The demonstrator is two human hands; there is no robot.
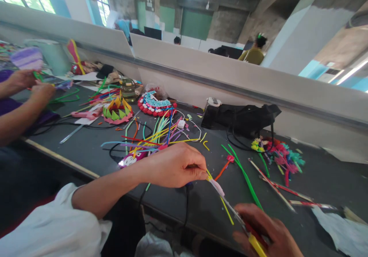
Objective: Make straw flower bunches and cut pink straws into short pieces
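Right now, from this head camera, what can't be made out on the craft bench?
All in the head view:
1. Right hand: cut off by the bottom edge; its yellow-handled tool is mostly covered by the fingers, so its type is unclear.
2. Left hand: its fingers hide how the yellow strip is pinched.
3. Co-worker's hands: far left, blurred; what they hold is unclear.
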